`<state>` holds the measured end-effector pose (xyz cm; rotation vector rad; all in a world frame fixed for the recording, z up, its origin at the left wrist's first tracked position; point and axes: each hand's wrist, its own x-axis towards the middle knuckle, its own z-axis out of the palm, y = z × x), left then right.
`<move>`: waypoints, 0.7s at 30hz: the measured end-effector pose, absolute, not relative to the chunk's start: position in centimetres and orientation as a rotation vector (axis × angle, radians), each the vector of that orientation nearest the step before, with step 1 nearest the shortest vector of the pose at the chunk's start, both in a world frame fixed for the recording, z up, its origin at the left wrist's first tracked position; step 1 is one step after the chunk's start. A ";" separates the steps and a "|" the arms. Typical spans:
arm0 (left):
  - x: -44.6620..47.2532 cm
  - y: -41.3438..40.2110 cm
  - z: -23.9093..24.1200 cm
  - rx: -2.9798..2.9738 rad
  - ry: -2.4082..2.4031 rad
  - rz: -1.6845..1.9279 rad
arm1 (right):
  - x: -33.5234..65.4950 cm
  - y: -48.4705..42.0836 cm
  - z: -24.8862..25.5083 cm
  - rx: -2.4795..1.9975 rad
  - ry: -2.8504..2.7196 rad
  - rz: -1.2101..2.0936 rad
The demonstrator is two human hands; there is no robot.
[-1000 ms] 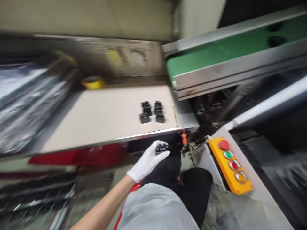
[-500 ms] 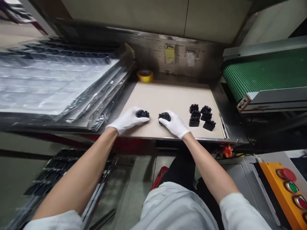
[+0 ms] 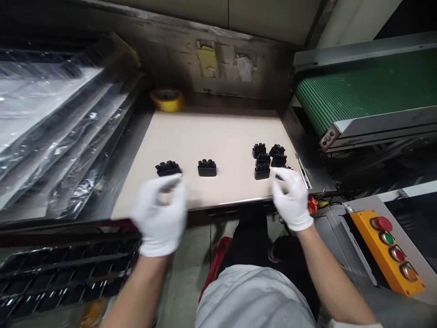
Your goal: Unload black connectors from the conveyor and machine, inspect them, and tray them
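Note:
My left hand (image 3: 160, 214), in a white glove and blurred by motion, is just in front of a black plastic block with round pegs on top (image 3: 168, 168). Its fingers curve apart with nothing seen between them. A second such block (image 3: 207, 168) stands upright to the right on the beige board (image 3: 205, 132). My right hand (image 3: 292, 198), also gloved, reaches the front of a cluster of several similar blocks (image 3: 262, 171) at the board's right. Its thumb and forefinger are apart, and they partly hide the nearest right block (image 3: 288, 168).
Plastic-wrapped stacked trays (image 3: 68, 123) lie at left. A roll of yellow tape (image 3: 168, 100) sits at the board's back left corner. At right are a green conveyor belt (image 3: 362, 86) and an orange button box (image 3: 389, 255). A pen (image 3: 302, 171) lies along the board's right edge.
Both hands have let go of the blocks they held, which now stand on the board. My left hand has drawn back toward me; my right hand has moved right to the cluster. The view has shifted.

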<state>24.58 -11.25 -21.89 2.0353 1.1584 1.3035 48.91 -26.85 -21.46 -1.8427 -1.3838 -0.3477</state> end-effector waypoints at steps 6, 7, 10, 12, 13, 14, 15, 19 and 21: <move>38.4 -16.7 -21.5 2.708 0.698 0.687 | 55.6 -29.8 -23.6 -2.259 -1.386 -0.324; 39.7 -16.6 -21.7 2.736 0.707 0.618 | 55.9 -29.4 -23.9 -2.279 -1.386 -0.283; 41.6 -15.9 -23.0 2.680 0.693 0.551 | 56.2 -28.4 -24.6 -2.274 -1.330 -0.208; 41.7 -15.4 -23.7 2.523 0.667 0.583 | 56.2 -27.9 -24.8 -2.210 -1.283 -0.160; 41.6 -15.1 -23.8 2.415 0.668 0.602 | 56.2 -27.8 -24.8 -2.159 -1.252 -0.117; 41.4 -15.0 -23.6 2.295 0.684 0.618 | 56.1 -27.8 -24.7 -2.096 -1.207 -0.059; 41.0 -15.1 -23.3 2.166 0.707 0.627 | 55.9 -28.0 -24.4 -2.021 -1.148 0.010; 37.5 -18.6 -20.6 1.536 0.738 0.560 | 53.8 -32.7 -22.4 -1.559 -0.760 0.365; 35.4 -22.6 -20.2 1.255 0.748 0.502 | 52.1 -37.8 -21.7 -1.259 -0.511 0.553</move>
